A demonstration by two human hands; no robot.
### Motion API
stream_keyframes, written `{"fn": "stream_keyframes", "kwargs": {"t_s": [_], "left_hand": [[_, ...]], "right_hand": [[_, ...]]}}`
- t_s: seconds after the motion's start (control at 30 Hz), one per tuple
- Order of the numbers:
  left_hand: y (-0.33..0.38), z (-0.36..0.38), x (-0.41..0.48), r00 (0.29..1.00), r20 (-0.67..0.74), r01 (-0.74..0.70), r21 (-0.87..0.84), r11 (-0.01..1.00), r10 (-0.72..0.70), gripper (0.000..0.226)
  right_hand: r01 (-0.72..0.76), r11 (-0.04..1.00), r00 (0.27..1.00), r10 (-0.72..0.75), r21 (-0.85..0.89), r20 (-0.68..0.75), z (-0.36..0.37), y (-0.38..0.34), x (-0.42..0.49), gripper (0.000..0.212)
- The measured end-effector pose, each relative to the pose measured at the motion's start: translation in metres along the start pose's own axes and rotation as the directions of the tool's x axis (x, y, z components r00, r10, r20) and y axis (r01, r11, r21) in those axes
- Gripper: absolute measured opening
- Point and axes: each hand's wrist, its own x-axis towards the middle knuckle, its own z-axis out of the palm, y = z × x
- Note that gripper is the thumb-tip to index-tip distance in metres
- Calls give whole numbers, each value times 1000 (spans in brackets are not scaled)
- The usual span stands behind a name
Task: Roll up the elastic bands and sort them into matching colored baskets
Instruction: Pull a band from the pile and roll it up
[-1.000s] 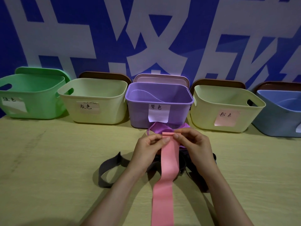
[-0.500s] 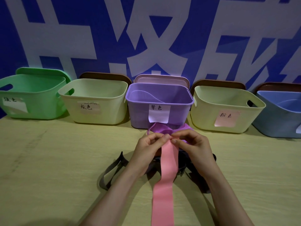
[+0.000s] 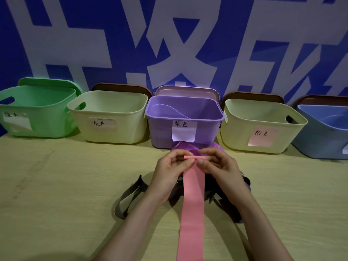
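A long pink elastic band [image 3: 192, 210] runs from the bottom edge up to my hands. Its far end is turned into a thin tight roll. My left hand [image 3: 169, 170] and my right hand [image 3: 220, 166] pinch that roll at its two ends, above the table. Under my hands lies a pile of bands: a grey one [image 3: 128, 198] looping out to the left, dark ones mostly hidden, and a purple one [image 3: 185, 146] behind my fingers. At the back stand a green basket [image 3: 37, 113], a cream basket with a handwritten label [image 3: 107, 119], a purple basket [image 3: 182, 112], a cream basket with a pink label [image 3: 261, 127] and a blue basket [image 3: 325, 132].
The baskets line the back of the pale wooden table [image 3: 56, 185], against a blue and white wall. Lids lean upright behind the baskets. Bare tabletop stretches to the left and right of the band pile.
The flat far end of the pink band has been folded over and turned into a thin roll between my fingertips. My hands stayed in the same place.
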Motion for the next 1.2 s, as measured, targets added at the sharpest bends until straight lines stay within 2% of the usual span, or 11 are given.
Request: {"fn": "stream_keyframes", "kwargs": {"t_s": [0.2,0.43,0.73,0.9,1.0,1.1,1.2], "left_hand": [[-1,0,0,1000,10,15,1,1000,-15,18],[3,4,-5,990,89,117,-37,992,-114,17],[4,-2,0,997,67,26,80,996,-31,17],[4,1,-2,999,40,24,94,995,-28,26],[5,2,-1,1000,-2,27,98,995,-27,17],[6,3,-1,998,-58,24,36,999,-22,7],[4,2,0,997,-83,10,21,1000,-8,4]], "right_hand": [[3,1000,1000,-4,17,17,-1,3,2,10],[16,999,997,-14,34,-69,-3,2,1,18],[95,995,994,-97,-31,-51,-2,0,1,15],[127,990,991,-129,-57,-36,-1,0,1,20],[111,992,993,-112,-67,-23,1,0,0,21],[46,997,999,-47,-60,-13,1,2,0,37],[-16,999,1000,17,-36,11,1,5,1,34]]}}
